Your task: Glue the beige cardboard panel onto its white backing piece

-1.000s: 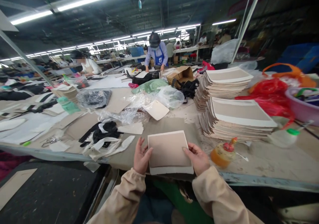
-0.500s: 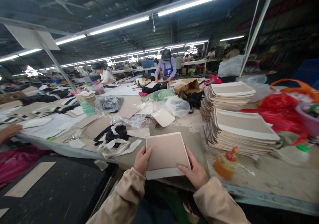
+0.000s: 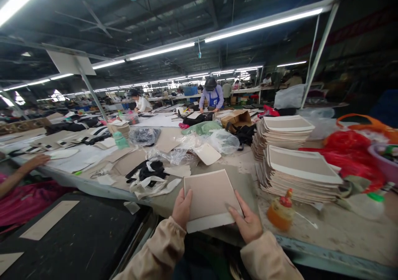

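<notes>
At the near edge of the tabletop (image 3: 326,234) we held a flat square panel (image 3: 209,197) between both hands, its lower part overhanging that edge. Our left hand (image 3: 182,209) pinched its left side, thumb on top and fingers underneath; our right hand (image 3: 247,222) gripped the lower right corner the same way, thumb laid across the face. The panel was beige in the middle with a pale border, widest along the bottom. We judged it light and fairly stiff, like faced board, since it stayed flat while held only at the sides; the edges looked like the safest place to take hold, as the face could mark or crease. Just to the right stood a small orange glue bottle (image 3: 280,211). Beyond it, toward the right edge, rose two stacks of matching panels (image 3: 298,172). Black and white fabric scraps (image 3: 149,176) lay left of centre, with clear plastic bags (image 3: 217,141) farther back. Another person's hand (image 3: 39,160) rested at the far left edge.
</notes>
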The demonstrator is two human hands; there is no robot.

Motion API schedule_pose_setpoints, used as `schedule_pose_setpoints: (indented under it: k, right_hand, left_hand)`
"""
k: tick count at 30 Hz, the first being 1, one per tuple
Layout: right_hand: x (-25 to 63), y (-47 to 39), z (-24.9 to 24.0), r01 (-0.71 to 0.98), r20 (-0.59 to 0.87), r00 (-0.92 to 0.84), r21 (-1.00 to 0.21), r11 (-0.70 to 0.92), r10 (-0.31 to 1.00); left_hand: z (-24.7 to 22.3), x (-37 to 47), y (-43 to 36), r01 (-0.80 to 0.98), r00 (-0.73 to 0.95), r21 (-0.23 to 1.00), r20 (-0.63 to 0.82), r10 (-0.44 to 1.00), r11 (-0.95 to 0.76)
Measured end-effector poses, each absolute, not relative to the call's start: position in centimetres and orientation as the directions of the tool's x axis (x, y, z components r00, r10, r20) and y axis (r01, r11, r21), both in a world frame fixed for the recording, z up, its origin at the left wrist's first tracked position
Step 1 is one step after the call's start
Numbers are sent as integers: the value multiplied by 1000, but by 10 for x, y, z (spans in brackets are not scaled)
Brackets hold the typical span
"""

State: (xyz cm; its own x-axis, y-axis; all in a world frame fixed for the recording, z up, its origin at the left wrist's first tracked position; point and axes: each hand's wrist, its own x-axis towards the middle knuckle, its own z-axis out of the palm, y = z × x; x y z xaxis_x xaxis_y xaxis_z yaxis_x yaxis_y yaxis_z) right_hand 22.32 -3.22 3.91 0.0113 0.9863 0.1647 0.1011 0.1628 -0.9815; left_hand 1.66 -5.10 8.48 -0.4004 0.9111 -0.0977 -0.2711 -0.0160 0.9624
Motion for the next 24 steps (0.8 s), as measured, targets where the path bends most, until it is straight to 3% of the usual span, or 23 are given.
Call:
schedule_pose_setpoints:
  k: [7,10,14,19,24]
  right_hand:
    - [225,-31,31,103,270,76,-960,261,960]
    - [224,-32,30,-21,264,37,-964,265,964]
    - [227,-33,38,-233,182,-21,-957,172,983]
    - [240,-31,49,-288,-8,-44,-957,-20,999]
    - [247,-32,53,-313,-24,-5,-949,-24,1000]
  left_hand:
    - [84,20,-55,-141,-428,987,14,904,-82]
    - [88,20,-56,-138,-421,985,33,907,-100]
    - [93,24,-60,-142,-364,984,46,930,-104]
    - [86,33,-66,-66,-233,997,26,972,-43]
    - [81,39,-65,-112,-219,994,-35,975,10]
